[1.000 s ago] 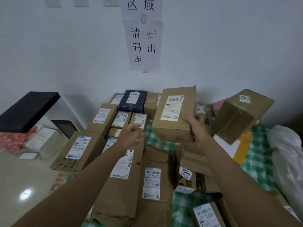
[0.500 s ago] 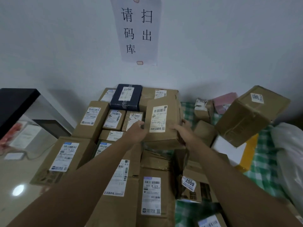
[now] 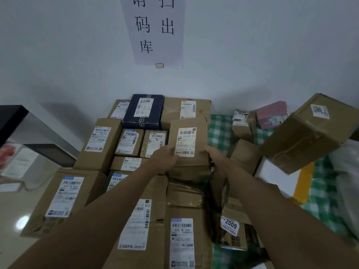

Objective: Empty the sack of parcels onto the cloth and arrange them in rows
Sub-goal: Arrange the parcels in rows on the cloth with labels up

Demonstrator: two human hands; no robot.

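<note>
Holding a brown box [image 3: 187,144] at the centre of the frame, both hands grasp it from the near side: the left hand [image 3: 165,159] has its thumb on the white label, and the right hand [image 3: 210,153] curls round the lower right corner. The box lies label-up among packed parcels, touching a small patterned box [image 3: 154,143] on its left and a larger brown box [image 3: 186,108] behind it. A navy box [image 3: 144,111] sits in the back row against the wall [image 3: 77,55], under a paper sign [image 3: 155,30] with black characters. More labelled cartons fill the left and lower centre of the frame in rows. To the right, the green checked cloth [image 3: 218,131] shows between loose parcels: a pink one [image 3: 272,114], a small taped one [image 3: 242,123] and a big carton [image 3: 310,133] lying tilted at the upper right. A box marked 2009 [image 3: 230,232] lies at lower right. The sack cannot be made out with certainty.
</note>
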